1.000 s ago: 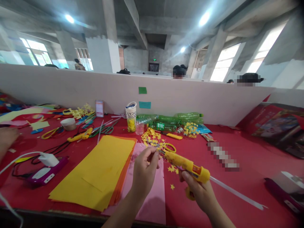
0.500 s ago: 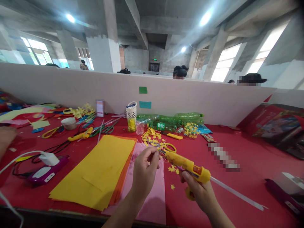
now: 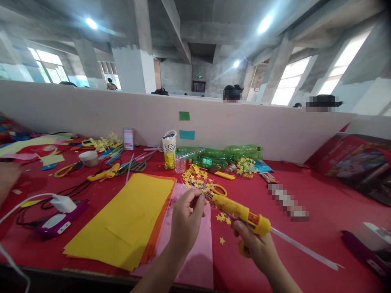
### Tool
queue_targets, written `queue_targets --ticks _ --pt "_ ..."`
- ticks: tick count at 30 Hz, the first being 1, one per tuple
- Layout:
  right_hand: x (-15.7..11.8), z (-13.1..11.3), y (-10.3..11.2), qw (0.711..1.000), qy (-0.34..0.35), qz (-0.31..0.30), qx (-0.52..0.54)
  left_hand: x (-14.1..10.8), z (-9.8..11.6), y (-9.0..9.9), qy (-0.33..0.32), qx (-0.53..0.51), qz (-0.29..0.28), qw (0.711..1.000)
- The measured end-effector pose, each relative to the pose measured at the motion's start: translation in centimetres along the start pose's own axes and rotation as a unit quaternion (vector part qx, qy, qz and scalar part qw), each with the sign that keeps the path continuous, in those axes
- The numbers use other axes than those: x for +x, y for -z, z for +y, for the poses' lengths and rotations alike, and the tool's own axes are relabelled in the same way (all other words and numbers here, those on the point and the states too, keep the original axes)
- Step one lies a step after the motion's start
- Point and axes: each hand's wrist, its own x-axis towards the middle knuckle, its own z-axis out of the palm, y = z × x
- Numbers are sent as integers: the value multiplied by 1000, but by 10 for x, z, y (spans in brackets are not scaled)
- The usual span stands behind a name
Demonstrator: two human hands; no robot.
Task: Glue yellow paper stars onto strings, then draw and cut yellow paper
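Observation:
My right hand (image 3: 255,240) is closed around the handle of a yellow hot glue gun (image 3: 232,206), whose nozzle points left. A long clear glue stick (image 3: 305,248) juts from its rear. At the nozzle tip, my left hand (image 3: 187,211) has thumb and forefinger pinched together; what sits between them is too small to make out. Beneath the left hand lies a pink sheet (image 3: 195,260). Small yellow stars (image 3: 195,175) are scattered just beyond the hands, beside yellow-handled scissors (image 3: 220,189). A few more stars lie under the glue gun.
Yellow sheets (image 3: 122,219) are stacked over orange ones at left. A purple power strip (image 3: 58,221) with cables stands farther left, near another person's hand (image 3: 9,179). Green bottles (image 3: 216,154), a patterned cup (image 3: 169,144) and a yellow cutter (image 3: 224,175) lie toward the white partition (image 3: 146,116).

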Motion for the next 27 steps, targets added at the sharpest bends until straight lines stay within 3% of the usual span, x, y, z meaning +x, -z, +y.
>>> queue_targets --ticks 2,10,16,27 --pt "-1 0 0 998 -46 -13 33 0 0 -1 -2 1 0 1000" --pt "0 -3 0 999 -27 23 9 0 0 0 8 18 -4 1000" --pt "-1 -3 -1 998 -58 15 22 0 -1 -1 -4 9 5 1000" --pt "2 -3 1 1000 1 12 -2 1 -6 2 3 17 -21 1000"
